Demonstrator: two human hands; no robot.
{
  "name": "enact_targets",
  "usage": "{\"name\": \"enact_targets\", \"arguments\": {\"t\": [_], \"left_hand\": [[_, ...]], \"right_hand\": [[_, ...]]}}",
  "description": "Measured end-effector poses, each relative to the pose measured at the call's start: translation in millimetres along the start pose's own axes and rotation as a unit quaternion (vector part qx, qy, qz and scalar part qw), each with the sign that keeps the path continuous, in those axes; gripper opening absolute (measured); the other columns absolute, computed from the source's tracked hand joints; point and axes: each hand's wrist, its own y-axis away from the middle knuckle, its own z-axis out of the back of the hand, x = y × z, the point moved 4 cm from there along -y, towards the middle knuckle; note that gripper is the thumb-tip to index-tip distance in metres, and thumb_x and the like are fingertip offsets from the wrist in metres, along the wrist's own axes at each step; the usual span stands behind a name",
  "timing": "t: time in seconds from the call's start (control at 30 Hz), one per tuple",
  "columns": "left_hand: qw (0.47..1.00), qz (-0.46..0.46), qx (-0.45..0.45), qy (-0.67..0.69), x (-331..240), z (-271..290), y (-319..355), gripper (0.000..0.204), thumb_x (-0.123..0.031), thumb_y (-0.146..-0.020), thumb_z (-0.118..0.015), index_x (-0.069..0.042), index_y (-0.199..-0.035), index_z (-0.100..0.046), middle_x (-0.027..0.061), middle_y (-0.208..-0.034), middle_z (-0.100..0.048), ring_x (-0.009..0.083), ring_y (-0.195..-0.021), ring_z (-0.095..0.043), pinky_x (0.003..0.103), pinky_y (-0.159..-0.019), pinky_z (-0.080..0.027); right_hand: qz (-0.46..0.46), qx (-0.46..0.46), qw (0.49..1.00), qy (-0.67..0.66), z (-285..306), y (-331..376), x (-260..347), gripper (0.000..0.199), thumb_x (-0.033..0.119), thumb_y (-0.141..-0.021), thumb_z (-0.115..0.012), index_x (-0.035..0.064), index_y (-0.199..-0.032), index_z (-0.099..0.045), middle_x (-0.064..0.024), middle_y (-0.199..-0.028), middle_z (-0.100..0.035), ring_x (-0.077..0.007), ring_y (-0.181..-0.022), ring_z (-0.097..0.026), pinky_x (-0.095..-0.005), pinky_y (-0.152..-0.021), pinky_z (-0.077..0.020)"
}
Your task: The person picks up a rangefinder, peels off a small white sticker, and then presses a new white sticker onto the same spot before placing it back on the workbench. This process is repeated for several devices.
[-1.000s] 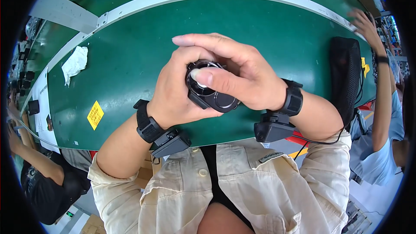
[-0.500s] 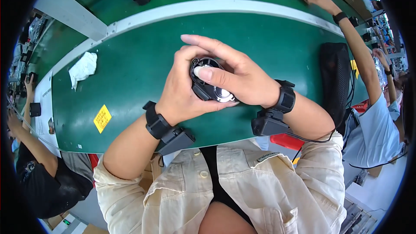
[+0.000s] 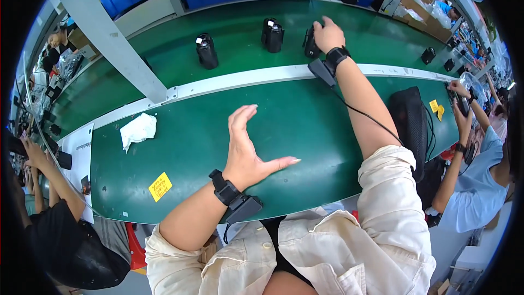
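Note:
My right hand [image 3: 328, 34] is stretched far out over the green conveyor belt [image 3: 164, 71], its fingers wrapped around a small black device [image 3: 311, 45] that rests on the belt. A black wristband with a cabled sensor sits on that wrist. My left hand [image 3: 244, 150] hovers open and empty above the near green worktable [image 3: 305, 125], fingers up and thumb spread to the right. Two more black devices [image 3: 207, 51] [image 3: 272, 34] stand upright on the belt, left of my right hand.
A crumpled white cloth [image 3: 137, 130] and a yellow sticky note [image 3: 160, 187] lie on the table's left part. A black mesh pad [image 3: 409, 123] sits at its right end. A grey metal post [image 3: 112, 43] crosses the belt. Co-workers [image 3: 475, 153] [image 3: 43, 186] sit on both sides.
Both hands held the black device close to me. Now my right hand has carried it out to the belt and my left hand has let go and opened.

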Motion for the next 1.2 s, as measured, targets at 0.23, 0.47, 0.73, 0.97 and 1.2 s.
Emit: {"name": "enact_targets", "arguments": {"t": [0.23, 0.47, 0.73, 0.97, 1.2], "left_hand": [[1.000, 0.016, 0.000, 0.011, -0.4, 1.4, 1.6, 0.115, -0.037, -0.057, -0.093, -0.001, -0.139, -0.021, 0.0197, -0.135, -0.035, 0.0324, -0.123, -0.043, 0.046, -0.105, -0.036], [0.996, 0.077, -0.047, 0.008, 8.4, 2.4, -0.4, 0.113, -0.032, -0.059, -0.092, 0.001, -0.142, -0.021, 0.0203, -0.136, -0.036, 0.0314, -0.127, -0.041, 0.046, -0.107, -0.034], [0.940, 0.130, 0.062, 0.309, 1.0, -7.9, -1.9, 0.116, -0.025, -0.060, -0.091, -0.003, -0.147, -0.018, 0.0189, -0.126, -0.053, 0.0314, -0.116, -0.056, 0.039, -0.100, -0.045], [0.986, 0.101, 0.082, 0.105, -6.6, -6.3, -0.6, 0.097, -0.017, -0.062, -0.089, -0.004, -0.141, -0.035, 0.0155, -0.118, -0.060, 0.0278, -0.104, -0.064, 0.035, -0.088, -0.053], [0.998, 0.050, 0.044, 0.011, -12.0, -3.2, -1.6, 0.081, -0.016, -0.061, -0.089, -0.005, -0.129, -0.047, 0.0139, -0.110, -0.061, 0.0267, -0.095, -0.064, 0.034, -0.079, -0.053]], "right_hand": [[0.199, 0.049, 0.978, -0.050, -19.1, 39.8, 84.4, 0.064, 0.031, -0.084, -0.068, -0.0013, -0.135, -0.047, -0.0229, -0.126, -0.057, -0.0424, -0.124, -0.046, -0.0472, -0.101, -0.0412], [0.097, 0.354, 0.901, -0.232, -13.2, 52.2, 66.9, 0.080, 0.016, -0.081, -0.073, -0.0020, -0.146, -0.029, -0.0195, -0.133, -0.053, -0.0302, -0.124, -0.051, -0.0385, -0.104, -0.0403], [0.212, 0.658, 0.598, -0.405, 104.2, 184.8, 96.4, 0.093, -0.006, -0.071, -0.076, 0.0064, -0.150, -0.027, -0.0128, -0.135, -0.053, -0.0194, -0.118, -0.053, -0.0351, -0.103, -0.0416], [0.438, 0.277, 0.793, -0.321, 142.6, 191.9, 75.1, 0.042, 0.003, -0.073, -0.079, 0.0032, -0.112, -0.065, -0.0114, -0.107, -0.062, -0.0247, -0.097, -0.060, -0.0334, -0.083, -0.0493], [0.380, 0.240, 0.826, -0.341, 137.4, 209.1, 71.7, 0.019, 0.007, -0.074, -0.078, 0.0025, -0.089, -0.069, -0.0091, -0.087, -0.060, -0.0198, -0.078, -0.057, -0.0286, -0.067, -0.0449]]}}
